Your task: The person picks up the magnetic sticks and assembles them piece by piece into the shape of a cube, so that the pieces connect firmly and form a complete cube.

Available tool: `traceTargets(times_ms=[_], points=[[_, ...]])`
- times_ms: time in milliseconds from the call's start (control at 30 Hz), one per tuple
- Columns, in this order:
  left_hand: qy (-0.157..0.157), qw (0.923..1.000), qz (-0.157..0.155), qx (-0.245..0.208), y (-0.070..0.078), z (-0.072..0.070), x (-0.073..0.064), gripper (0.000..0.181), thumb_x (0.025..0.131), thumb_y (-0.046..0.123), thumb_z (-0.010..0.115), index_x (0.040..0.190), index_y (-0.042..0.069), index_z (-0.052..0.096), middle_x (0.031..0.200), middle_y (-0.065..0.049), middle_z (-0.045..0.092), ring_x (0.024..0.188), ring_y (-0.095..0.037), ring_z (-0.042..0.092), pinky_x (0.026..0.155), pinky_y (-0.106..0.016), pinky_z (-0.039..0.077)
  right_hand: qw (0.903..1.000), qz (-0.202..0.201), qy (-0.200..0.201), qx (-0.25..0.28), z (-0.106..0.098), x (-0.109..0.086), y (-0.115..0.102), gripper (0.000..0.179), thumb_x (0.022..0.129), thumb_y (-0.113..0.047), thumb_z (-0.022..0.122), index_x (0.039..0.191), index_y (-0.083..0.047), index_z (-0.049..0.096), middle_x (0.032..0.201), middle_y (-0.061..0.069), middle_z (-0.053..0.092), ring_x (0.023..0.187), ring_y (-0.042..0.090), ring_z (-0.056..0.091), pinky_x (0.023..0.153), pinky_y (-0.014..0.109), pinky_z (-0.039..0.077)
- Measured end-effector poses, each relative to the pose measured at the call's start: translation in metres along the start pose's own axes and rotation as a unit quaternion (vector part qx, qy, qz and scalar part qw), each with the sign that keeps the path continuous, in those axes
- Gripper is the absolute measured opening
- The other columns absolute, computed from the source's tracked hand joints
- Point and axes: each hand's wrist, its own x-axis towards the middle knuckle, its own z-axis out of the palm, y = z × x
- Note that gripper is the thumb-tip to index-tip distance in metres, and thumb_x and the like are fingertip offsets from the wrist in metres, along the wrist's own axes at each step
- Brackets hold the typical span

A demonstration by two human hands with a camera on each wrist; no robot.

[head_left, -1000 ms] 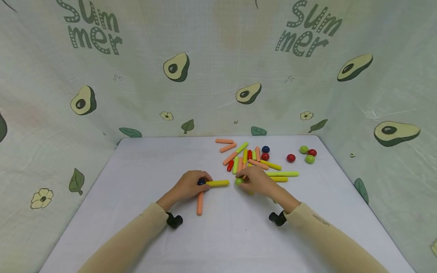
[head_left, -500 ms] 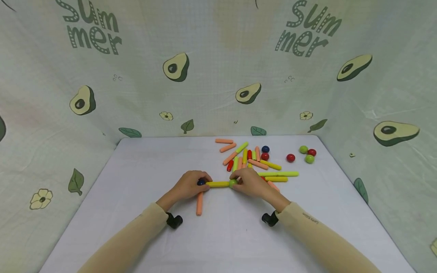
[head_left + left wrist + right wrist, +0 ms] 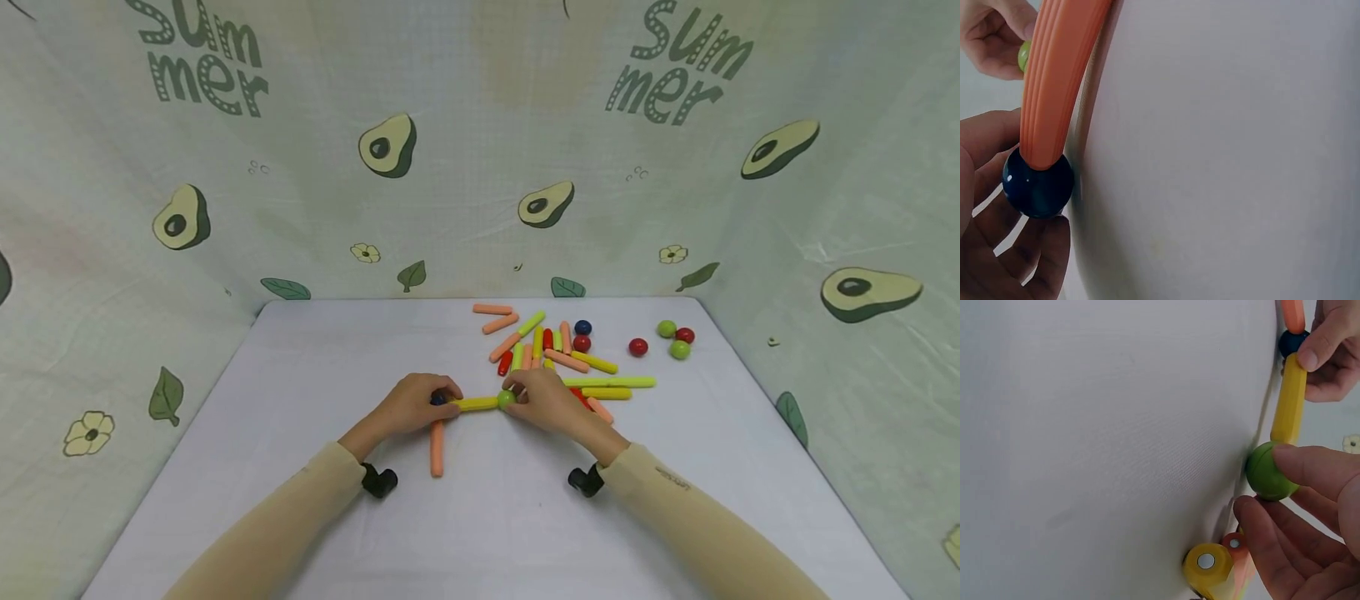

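Observation:
On the white table my left hand [image 3: 441, 393] pinches a dark blue ball [image 3: 437, 399]. An orange stick [image 3: 437, 447] runs from that ball toward me, and a yellow stick [image 3: 476, 404] runs from it to the right. My right hand [image 3: 519, 393] pinches a green ball [image 3: 507, 399] that touches the yellow stick's right end. In the left wrist view my fingers curl round the blue ball [image 3: 1038, 187] below the orange stick [image 3: 1060, 75]. The right wrist view shows thumb and finger on the green ball [image 3: 1267, 470] against the yellow stick [image 3: 1289, 400].
A loose pile of orange, yellow, green and red sticks [image 3: 558, 358] lies just behind my right hand. Red, green and blue balls [image 3: 678, 350] are scattered at the back right. Avocado-print cloth walls [image 3: 465, 167] enclose the table on three sides.
My right hand moved left with the green ball and brought it against the yellow stick's right end. My left hand stayed on the blue ball.

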Motion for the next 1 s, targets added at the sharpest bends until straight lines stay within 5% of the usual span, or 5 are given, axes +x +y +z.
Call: traceTargets(times_ms=[1000], points=[[-0.01,0.9992,-0.023,-0.031,0.001,-0.001,-0.013,0.021,0.097,0.043,0.078,0.105,0.023,0.077,0.082,0.011,0.07,0.07,-0.01,0.062,0.063,-0.029,0.049,0.9985,0.002,0.044,0.032,0.015,0.026,-0.002,0.027,0.092,-0.015,0.086,0.116,-0.009,0.076,0.099,0.003,0.077,0.087,0.014,0.068,0.084,0.033,0.06]])
